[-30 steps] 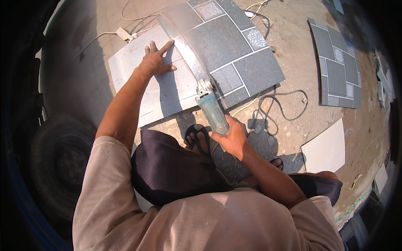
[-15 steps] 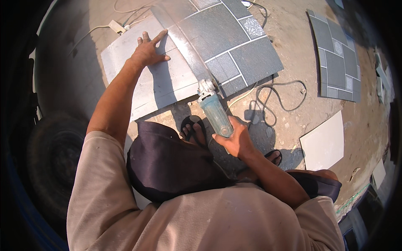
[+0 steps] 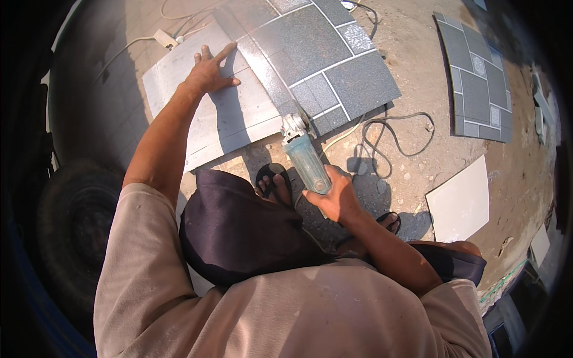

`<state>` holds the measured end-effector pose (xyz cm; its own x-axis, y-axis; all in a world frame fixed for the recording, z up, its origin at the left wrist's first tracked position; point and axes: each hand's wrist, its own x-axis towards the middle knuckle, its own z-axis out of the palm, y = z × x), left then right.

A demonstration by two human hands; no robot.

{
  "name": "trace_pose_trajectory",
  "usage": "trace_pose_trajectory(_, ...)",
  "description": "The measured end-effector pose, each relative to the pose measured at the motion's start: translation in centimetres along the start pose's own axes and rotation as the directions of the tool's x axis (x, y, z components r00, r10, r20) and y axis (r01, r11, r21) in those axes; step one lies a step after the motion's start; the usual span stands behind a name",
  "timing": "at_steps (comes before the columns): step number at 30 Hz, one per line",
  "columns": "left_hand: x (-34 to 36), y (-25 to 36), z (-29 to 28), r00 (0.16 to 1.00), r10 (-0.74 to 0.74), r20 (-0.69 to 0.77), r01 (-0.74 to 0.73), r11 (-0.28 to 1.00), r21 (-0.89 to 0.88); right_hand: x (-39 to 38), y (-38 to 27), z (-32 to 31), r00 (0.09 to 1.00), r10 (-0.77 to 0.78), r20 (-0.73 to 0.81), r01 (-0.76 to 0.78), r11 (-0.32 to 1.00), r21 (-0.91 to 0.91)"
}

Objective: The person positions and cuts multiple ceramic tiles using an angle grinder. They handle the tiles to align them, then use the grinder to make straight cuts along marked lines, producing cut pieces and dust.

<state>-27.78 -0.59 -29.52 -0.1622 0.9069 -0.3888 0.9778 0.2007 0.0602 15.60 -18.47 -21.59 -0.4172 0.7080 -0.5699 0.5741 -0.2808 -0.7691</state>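
Note:
My right hand point(image 3: 335, 196) is wrapped round the body of a blue-green angle grinder point(image 3: 309, 166). The grinder's metal head and disc lie at the near edge of a grey patterned tile point(image 3: 325, 45) with white joint lines. Part of the disc is hidden by the head and guard. My left hand point(image 3: 210, 73) rests with fingers spread on a plain light-grey slab point(image 3: 173, 89), left of the patterned surface. A pale dusty strip runs between the two, away from the grinder.
Dark cable point(image 3: 412, 118) loops on the dusty ground at right. Another patterned tile point(image 3: 477, 77) and a pale blank tile point(image 3: 459, 200) lie further right. A socket block point(image 3: 165, 39) with a cord sits behind the slab. A wheel point(image 3: 80, 221) stands at left, and my sandalled feet point(image 3: 274, 182) are close to the grinder.
Both hands and the grinder keep almost the same places. The view has shifted very slightly, and the dust haze along the strip looks thinner.

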Motion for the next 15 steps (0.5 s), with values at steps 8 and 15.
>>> trace_pose_trajectory(8, 0.0, -0.1, 0.3, 1.000, 0.002, -0.010, -0.002, 1.000, 0.006, -0.3, 0.4, 0.1, 0.999, -0.035, 0.000, 0.035, 0.998, 0.044)
trace_pose_trajectory(15, -0.1, 0.4, -0.1, 1.000, -0.018, 0.023, 0.017, 0.999, 0.029, -0.6, 0.9, 0.1, 0.999, -0.040, 0.004, 0.039, 0.997, 0.064)
